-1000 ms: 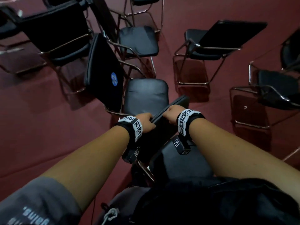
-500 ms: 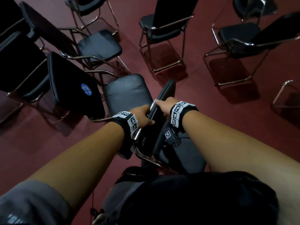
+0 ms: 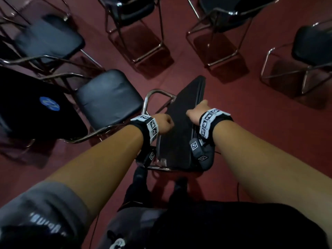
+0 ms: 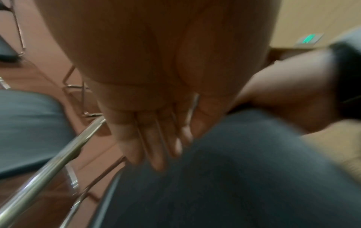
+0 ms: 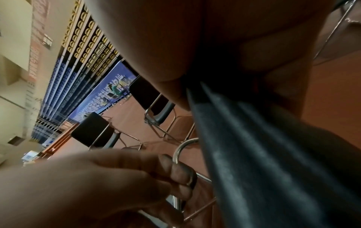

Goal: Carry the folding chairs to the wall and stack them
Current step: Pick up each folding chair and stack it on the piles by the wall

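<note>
I hold a folded black chair [image 3: 181, 130] upright in front of me, its chrome frame [image 3: 148, 97] sticking out to the left. My left hand [image 3: 164, 123] grips the left side of the chair's top, fingers [image 4: 152, 138] curled round the chrome tube [image 4: 58, 157]. My right hand [image 3: 196, 112] grips the padded right edge [image 5: 254, 154]. The right wrist view also shows the left hand [image 5: 136, 169] on the frame. The chair's lower end is hidden behind my arms.
An open chair with a black seat [image 3: 107, 99] stands close on the left, beside a chair back with a blue sticker [image 3: 48, 103]. More open chairs stand ahead [image 3: 133, 9], [image 3: 228, 13] and at the right [image 3: 312, 45]. Red floor [image 3: 251, 123] lies to the right.
The chair has folded flat between my hands and come away from the chair on the left. My hands now sit further apart on its top. My view has swung right.
</note>
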The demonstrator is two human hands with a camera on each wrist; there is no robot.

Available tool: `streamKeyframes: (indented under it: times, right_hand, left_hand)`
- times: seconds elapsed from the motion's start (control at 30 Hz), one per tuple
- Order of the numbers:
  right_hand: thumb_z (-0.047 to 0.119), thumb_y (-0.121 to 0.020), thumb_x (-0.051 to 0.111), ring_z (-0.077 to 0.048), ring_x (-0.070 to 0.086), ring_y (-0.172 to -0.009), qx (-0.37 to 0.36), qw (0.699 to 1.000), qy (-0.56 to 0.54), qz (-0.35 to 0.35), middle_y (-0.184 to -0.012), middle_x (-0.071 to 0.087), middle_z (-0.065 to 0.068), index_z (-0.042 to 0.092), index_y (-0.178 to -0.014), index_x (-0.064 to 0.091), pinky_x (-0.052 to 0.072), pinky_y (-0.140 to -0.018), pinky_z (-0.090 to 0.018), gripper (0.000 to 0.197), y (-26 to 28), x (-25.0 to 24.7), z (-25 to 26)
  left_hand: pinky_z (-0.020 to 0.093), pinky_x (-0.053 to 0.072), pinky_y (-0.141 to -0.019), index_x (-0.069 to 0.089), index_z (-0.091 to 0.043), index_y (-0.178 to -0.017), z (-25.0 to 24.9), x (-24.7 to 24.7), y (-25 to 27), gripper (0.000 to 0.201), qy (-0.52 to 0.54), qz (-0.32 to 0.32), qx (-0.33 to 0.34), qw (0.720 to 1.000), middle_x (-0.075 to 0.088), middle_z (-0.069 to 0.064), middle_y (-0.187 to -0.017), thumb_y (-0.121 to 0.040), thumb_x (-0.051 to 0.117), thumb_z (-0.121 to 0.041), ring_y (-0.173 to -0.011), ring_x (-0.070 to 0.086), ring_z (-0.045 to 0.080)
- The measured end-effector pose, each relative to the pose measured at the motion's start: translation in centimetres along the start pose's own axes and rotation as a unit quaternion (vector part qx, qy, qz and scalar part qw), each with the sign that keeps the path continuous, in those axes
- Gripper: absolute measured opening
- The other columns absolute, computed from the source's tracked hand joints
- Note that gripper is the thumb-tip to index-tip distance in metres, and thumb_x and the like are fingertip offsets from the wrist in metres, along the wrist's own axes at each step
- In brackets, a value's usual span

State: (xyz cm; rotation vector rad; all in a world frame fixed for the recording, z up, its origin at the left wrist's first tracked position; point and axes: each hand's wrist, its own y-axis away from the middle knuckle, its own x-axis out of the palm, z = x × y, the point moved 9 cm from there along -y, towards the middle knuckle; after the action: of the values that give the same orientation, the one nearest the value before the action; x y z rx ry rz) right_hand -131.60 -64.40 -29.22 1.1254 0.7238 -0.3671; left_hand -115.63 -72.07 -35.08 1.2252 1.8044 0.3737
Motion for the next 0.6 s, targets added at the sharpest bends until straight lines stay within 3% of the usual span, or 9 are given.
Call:
streamKeyframes:
  times: [0.1, 0.2, 0.33, 0.47, 0.53, 0.6]
  right_hand:
    - [0.038, -0.097, 0.066, -0.037, 0.061, -0.105, 0.023, 1.0, -0.014, -0.008, -0.136, 0.059, -0.019, 0.01, -0.153, 0.027, 0.047, -0.082, -0.041, 0.074, -0.4, -0.2, -0.6]
    - [0.033, -0.098, 0.067, -0.034, 0.057, -0.093, 0.046, 0.998, -0.033, -0.02, -0.123, 0.061, -0.016, 0.012, -0.147, 0.032, 0.042, -0.075, -0.039, 0.064, -1.0, -0.1, -1.3]
    - [0.035, -0.098, 0.066, -0.029, 0.059, -0.082, 0.05, 0.997, -0.055, -0.038, -0.114, 0.062, -0.009, 0.015, -0.148, 0.031, 0.045, -0.074, -0.037, 0.064, -1.2, -0.1, -1.9]
    - [0.033, -0.099, 0.065, -0.019, 0.058, -0.07, 0.062, 0.993, -0.083, -0.054, -0.091, 0.056, 0.0, 0.017, -0.152, 0.029, 0.043, -0.057, -0.033, 0.067, -0.9, -0.3, -2.7]
    - [0.031, -0.099, 0.065, -0.018, 0.059, -0.071, 0.065, 0.992, -0.091, -0.061, -0.09, 0.056, 0.001, 0.018, -0.151, 0.031, 0.042, -0.054, -0.031, 0.063, -1.0, -0.4, -3.1]
    - [0.029, -0.098, 0.065, -0.018, 0.059, -0.072, 0.068, 0.99, -0.104, -0.065, -0.097, 0.06, 0.0, 0.018, -0.149, 0.033, 0.041, -0.054, -0.031, 0.061, -1.1, -0.3, -3.4]
  left_hand:
    - [0.041, 0.055, -0.097, 0.067, -0.004, -0.122, 3.6, -0.2, -2.7, 0.034, -0.062, -0.042, -0.059, 0.995, 0.073, 0.019, -0.119, -0.099, 0.058, -0.026, -0.111, 0.068, 0.037]
    - [0.042, 0.051, -0.099, 0.063, -0.003, -0.13, 8.0, 0.3, -5.2, 0.041, -0.057, -0.072, -0.137, 0.986, 0.065, 0.02, -0.132, -0.097, 0.064, -0.027, -0.121, 0.063, 0.04]
    - [0.046, 0.036, -0.115, 0.043, -0.004, -0.146, 12.3, 0.5, -6.6, 0.063, -0.053, -0.12, -0.249, 0.96, 0.046, 0.02, -0.149, -0.098, 0.062, -0.04, -0.138, 0.048, 0.039]
    - [0.046, 0.04, -0.116, 0.032, -0.007, -0.149, 15.9, 2.1, -8.4, 0.094, -0.026, -0.083, -0.274, 0.958, 0.047, 0.018, -0.15, -0.08, 0.074, -0.055, -0.138, 0.048, 0.04]
    - [0.048, 0.043, -0.115, 0.023, -0.006, -0.155, 17.2, 3.0, -9.0, 0.108, 0.004, -0.065, -0.27, 0.961, 0.046, 0.019, -0.153, -0.074, 0.077, -0.053, -0.139, 0.048, 0.04]
    - [0.048, 0.048, -0.11, 0.029, -0.002, -0.151, 18.5, 3.5, -10.1, 0.097, 0.04, -0.059, -0.261, 0.963, 0.05, 0.022, -0.147, -0.077, 0.078, -0.042, -0.132, 0.053, 0.041]
